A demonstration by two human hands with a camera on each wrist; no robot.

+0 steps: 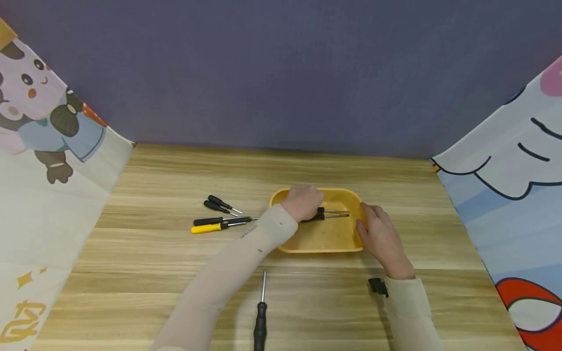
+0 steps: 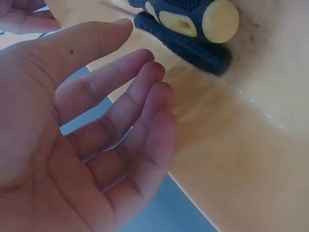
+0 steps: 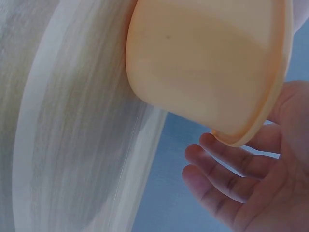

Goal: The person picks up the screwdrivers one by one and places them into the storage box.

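Black screwdriver (image 1: 260,321) nearest, on desk (image 1: 110,292). Left hand (image 1: 304,201) loosely cupped, empty, beside dark-handled screwdrivers (image 1: 319,216) in yellow tray (image 1: 329,239); right hand (image 1: 381,236), fingers relaxed, touches its end.

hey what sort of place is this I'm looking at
Probably a small indoor booth or staged work area rather than an ordinary workshop, despite the screwdrivers: a wood-grain tabletop meets a plain dark backdrop, with cartoon-printed panels along both sides.
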